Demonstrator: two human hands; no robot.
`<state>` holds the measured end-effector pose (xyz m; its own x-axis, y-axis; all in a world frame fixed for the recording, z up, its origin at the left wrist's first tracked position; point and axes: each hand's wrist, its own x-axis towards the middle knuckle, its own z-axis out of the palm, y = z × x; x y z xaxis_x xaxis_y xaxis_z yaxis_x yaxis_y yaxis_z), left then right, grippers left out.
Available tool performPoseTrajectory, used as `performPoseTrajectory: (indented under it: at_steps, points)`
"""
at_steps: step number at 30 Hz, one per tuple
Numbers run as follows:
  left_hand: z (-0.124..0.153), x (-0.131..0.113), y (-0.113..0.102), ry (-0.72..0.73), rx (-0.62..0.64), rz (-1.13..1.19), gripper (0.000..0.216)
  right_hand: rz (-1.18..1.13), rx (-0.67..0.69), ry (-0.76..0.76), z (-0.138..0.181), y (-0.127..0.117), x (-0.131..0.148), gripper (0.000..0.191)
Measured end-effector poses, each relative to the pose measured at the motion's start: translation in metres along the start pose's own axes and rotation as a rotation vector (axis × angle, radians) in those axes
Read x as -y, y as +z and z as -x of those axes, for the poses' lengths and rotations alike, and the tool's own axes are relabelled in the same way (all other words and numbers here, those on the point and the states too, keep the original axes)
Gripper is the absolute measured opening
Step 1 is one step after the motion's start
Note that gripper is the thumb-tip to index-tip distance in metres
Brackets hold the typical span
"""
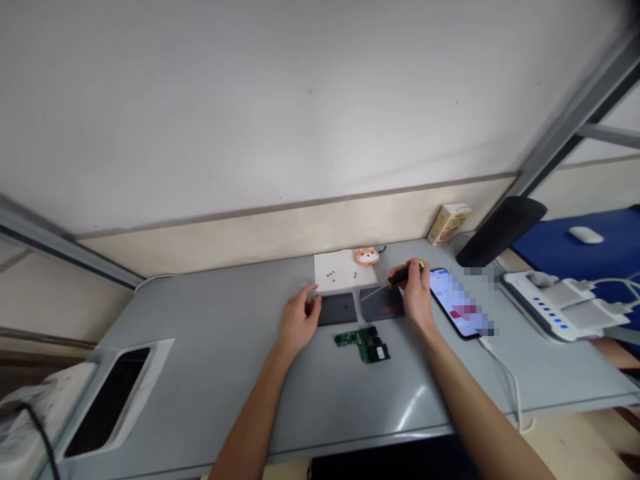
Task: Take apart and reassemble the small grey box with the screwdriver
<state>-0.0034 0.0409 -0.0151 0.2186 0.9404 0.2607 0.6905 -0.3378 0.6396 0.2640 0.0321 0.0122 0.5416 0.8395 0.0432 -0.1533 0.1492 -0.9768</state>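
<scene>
My right hand (417,297) is closed around the black and yellow handle of a screwdriver (399,275). Its thin shaft points left and down, the tip over the far left corner of a dark flat casing piece (383,308); contact cannot be told. My left hand (299,319) rests with thumb and forefinger apart at the left edge of a second dark casing piece (337,309). Nearer to me lies a green circuit board (364,343) with black parts. Several small dark screws (331,275) are scattered on a white paper (345,261) behind the casing pieces.
An orange animal-face case (367,256) sits on the paper's far edge. On the right are a lit phone (460,303) with a white cable, a power strip (550,307), a black cylinder (500,230) and a small box (449,225). A dark-screened device (110,400) lies at the left.
</scene>
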Motion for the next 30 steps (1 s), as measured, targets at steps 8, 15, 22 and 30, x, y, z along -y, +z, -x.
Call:
performPoseTrajectory:
  at_steps: [8,15,22,30]
  points:
    - [-0.001,0.001,0.000,0.012,0.001,-0.008,0.020,0.058,0.051,0.017,0.006,0.002,-0.004,0.041]
    - [0.001,-0.005,0.000,-0.004,0.009,0.008,0.024,0.014,0.038,-0.059,0.000,0.000,-0.010,0.036]
    - [0.002,-0.006,0.001,-0.002,-0.014,-0.003,0.019,-0.032,0.141,0.001,-0.009,0.001,-0.017,0.036]
    - [0.002,-0.006,0.001,-0.006,-0.060,-0.008,0.018,-0.064,0.105,-0.080,-0.013,0.002,-0.015,0.043]
